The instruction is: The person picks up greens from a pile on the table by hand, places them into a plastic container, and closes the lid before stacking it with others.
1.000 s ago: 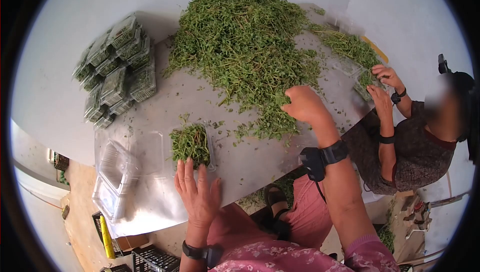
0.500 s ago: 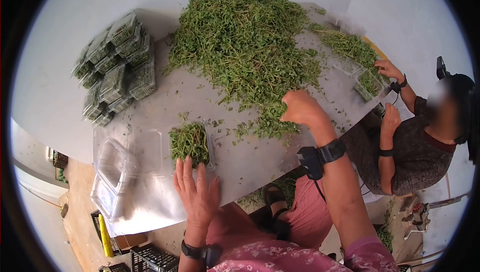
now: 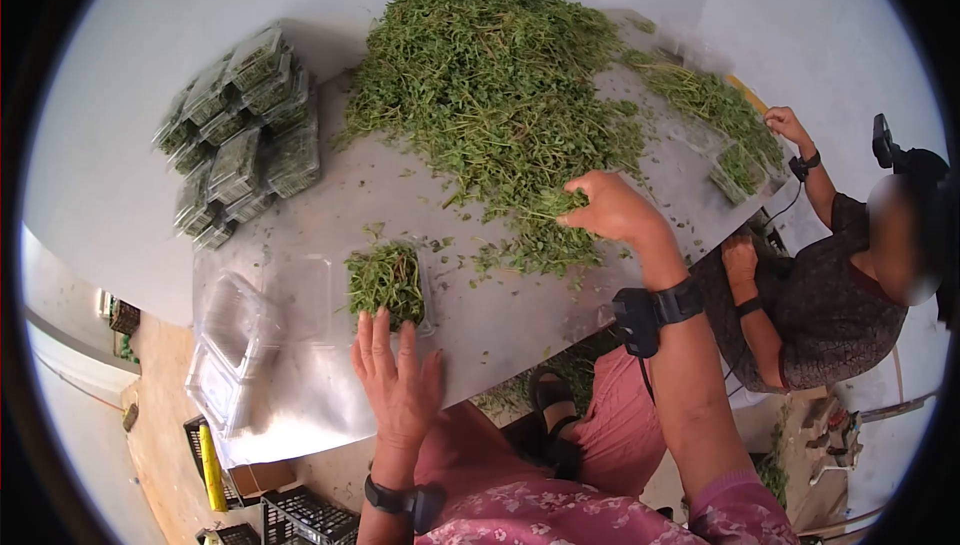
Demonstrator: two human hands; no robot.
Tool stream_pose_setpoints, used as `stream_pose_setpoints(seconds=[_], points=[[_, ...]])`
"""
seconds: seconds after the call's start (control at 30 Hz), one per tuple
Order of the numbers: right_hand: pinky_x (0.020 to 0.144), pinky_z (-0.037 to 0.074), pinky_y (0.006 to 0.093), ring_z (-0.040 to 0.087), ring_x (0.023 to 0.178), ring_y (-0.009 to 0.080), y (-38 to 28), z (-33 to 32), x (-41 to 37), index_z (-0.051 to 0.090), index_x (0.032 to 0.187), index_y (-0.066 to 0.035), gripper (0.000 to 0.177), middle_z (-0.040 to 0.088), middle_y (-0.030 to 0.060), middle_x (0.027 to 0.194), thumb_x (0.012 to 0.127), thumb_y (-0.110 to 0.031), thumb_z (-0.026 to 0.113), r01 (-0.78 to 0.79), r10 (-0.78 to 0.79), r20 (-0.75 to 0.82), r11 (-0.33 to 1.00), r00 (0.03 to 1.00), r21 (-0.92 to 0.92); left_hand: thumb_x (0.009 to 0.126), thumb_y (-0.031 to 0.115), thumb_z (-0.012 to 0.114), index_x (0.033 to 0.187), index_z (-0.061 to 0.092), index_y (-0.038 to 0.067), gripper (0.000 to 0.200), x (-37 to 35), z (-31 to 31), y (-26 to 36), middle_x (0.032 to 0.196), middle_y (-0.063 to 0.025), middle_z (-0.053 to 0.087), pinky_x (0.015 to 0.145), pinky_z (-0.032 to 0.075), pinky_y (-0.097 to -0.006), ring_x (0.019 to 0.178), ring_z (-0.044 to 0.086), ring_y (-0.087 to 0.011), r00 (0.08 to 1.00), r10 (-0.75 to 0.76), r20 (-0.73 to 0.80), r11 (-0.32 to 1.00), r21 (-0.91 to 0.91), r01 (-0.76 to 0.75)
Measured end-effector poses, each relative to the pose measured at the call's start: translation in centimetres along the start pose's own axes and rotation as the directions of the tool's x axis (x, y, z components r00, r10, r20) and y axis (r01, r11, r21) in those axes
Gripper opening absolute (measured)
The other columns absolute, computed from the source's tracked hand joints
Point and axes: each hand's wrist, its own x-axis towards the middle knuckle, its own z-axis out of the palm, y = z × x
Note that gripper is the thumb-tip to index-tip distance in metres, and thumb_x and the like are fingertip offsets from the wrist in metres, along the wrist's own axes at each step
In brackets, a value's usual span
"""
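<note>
An open clear plastic clamshell box (image 3: 428, 317) holds green leafy sprigs (image 3: 386, 280) and lies at the table's front. At its near edge my left hand (image 3: 402, 375) is open, fingers stretched out and the fingertips against the sprigs. My right hand (image 3: 622, 210) reaches to the near right side of a big heap of leafy greens (image 3: 490, 85). Its thumb and fingers are closed on a small bunch of greens (image 3: 560, 207); the fingertips are partly hidden among the leaves.
Filled clear boxes (image 3: 240, 135) are stacked at the back left. Nested empty clamshells (image 3: 232, 340) stand at the table's (image 3: 480, 355) left front corner. To the right a co-worker (image 3: 840, 285) sits by another box (image 3: 742, 170) of greens. Black crates (image 3: 305, 517) are on the floor.
My right hand has shifted slightly and now pinches greens at the heap's edge. My left hand stays by the box. The co-worker's nearer hand has dropped toward their lap.
</note>
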Motion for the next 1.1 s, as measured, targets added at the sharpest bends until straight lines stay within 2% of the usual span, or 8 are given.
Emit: stream_pose_setpoints(seconds=[0.2, 0.3, 0.4, 0.5, 0.7, 0.73, 0.87, 1.1], points=[[0.081, 0.051, 0.0409, 0.065, 0.096, 0.0309, -2.1, -0.9, -0.4, 0.059, 0.126, 0.005, 0.062, 0.066, 0.0254, 0.11, 0.079, -0.03, 0.078, -0.091, 0.08, 0.107, 0.99, 0.991, 0.105, 0.079, 0.015, 0.071, 0.126, 0.052, 0.002, 0.053, -0.1, 0.1, -0.2, 0.145, -0.0231, 0.039, 0.108, 0.026, -0.0574, 0.137, 0.033, -0.0452, 0.999, 0.032, -0.029, 0.999, -0.014, -0.032], [0.08, 0.05, 0.039, 0.065, 0.095, 0.0274, -2.4, -0.1, -0.1, 0.059, 0.126, 0.005, 0.062, 0.065, 0.0246, 0.112, 0.079, -0.031, 0.078, 0.033, -0.037, 0.04, 0.995, 0.999, 0.091, 0.08, 0.015, 0.071, 0.127, 0.052, 0.002, 0.053, -0.2, -0.3, -0.2, 0.145, -0.0233, 0.04, 0.108, 0.026, -0.0573, 0.137, 0.033, -0.0452, 0.998, 0.039, -0.05, 0.998, -0.042, -0.041], [0.077, 0.052, 0.0424, 0.067, 0.091, 0.0296, -6.3, -0.7, -0.6, 0.058, 0.128, 0.003, 0.058, 0.067, 0.0241, 0.108, 0.081, -0.026, 0.076, 0.0, -0.006, 0.093, 0.998, 0.996, 0.066, 0.081, 0.014, 0.07, 0.128, 0.051, 0.002, 0.052, -0.6, -0.8, -0.6, 0.144, -0.0233, 0.04, 0.109, 0.025, -0.0576, 0.137, 0.033, -0.0449, 0.997, -0.002, -0.076, 0.995, -0.095, -0.005], [0.073, 0.049, 0.0439, 0.065, 0.085, 0.0327, -7.7, 2.0, -0.2, 0.064, 0.118, 0.002, 0.046, 0.067, 0.0219, 0.099, 0.08, -0.021, 0.077, 0.372, -0.347, -0.147, 0.903, 0.926, 0.214, 0.085, 0.014, 0.067, 0.132, 0.05, 0.001, 0.052, -1.0, -1.6, -1.3, 0.145, -0.0224, 0.041, 0.111, 0.026, -0.0548, 0.138, 0.033, -0.0439, 0.989, -0.068, -0.135, 0.988, -0.148, 0.048], [0.071, 0.048, 0.0438, 0.059, 0.083, 0.0388, -14.9, 4.2, 0.3, 0.063, 0.089, -0.001, 0.018, 0.058, 0.0171, 0.085, 0.075, -0.007, 0.073, 0.708, -0.699, -0.112, 0.693, 0.706, 0.136, 0.094, 0.026, 0.059, 0.135, 0.048, -0.001, 0.05, 0.4, -4.3, -4.2, 0.145, -0.0216, 0.042, 0.113, 0.028, -0.0473, 0.137, 0.036, -0.0391, 0.939, -0.251, -0.236, 0.934, -0.315, 0.17], [0.069, 0.047, 0.0421, 0.059, 0.081, 0.0353, -15.5, 5.4, 0.6, 0.065, 0.095, -0.001, 0.024, 0.058, 0.0137, 0.088, 0.071, 0.002, 0.068, 0.733, -0.723, -0.115, 0.671, 0.681, 0.114, 0.097, 0.032, 0.056, 0.136, 0.046, -0.002, 0.053, 1.0, -4.5, -4.8, 0.144, -0.0212, 0.043, 0.113, 0.028, -0.0447, 0.136, 0.038, -0.0361, 0.93, -0.266, -0.254, 0.921, -0.353, 0.166], [0.069, 0.048, 0.0431, 0.06, 0.081, 0.0345, -18.1, 7.8, 0.6, 0.063, 0.081, -0.005, 0.007, 0.055, 0.0145, 0.085, 0.082, -0.006, 0.057, 0.728, -0.726, -0.066, 0.685, 0.685, 0.02, 0.092, 0.028, 0.064, 0.138, 0.044, 0.0, 0.058, 3.4, -5.2, -5.8, 0.144, -0.0223, 0.042, 0.109, 0.035, -0.0432, 0.133, 0.042, -0.0372, 0.948, -0.281, -0.151, 0.886, -0.422, 0.195], [0.073, 0.05, 0.043, 0.06, 0.088, 0.0344, -19.3, 11.1, 1.4, 0.058, 0.085, -0.003, 0.005, 0.053, 0.0143, 0.09, 0.083, -0.008, 0.057, 0.798, -0.785, -0.187, 0.603, 0.59, -0.013, 0.089, 0.025, 0.069, 0.137, 0.046, 0.0, 0.058, 3.5, -3.5, -4.7, 0.137, -0.021, 0.049, 0.105, 0.04, -0.0415, 0.126, 0.05, -0.0353, 0.971, -0.24, -0.017, 0.843, -0.5, 0.2]])
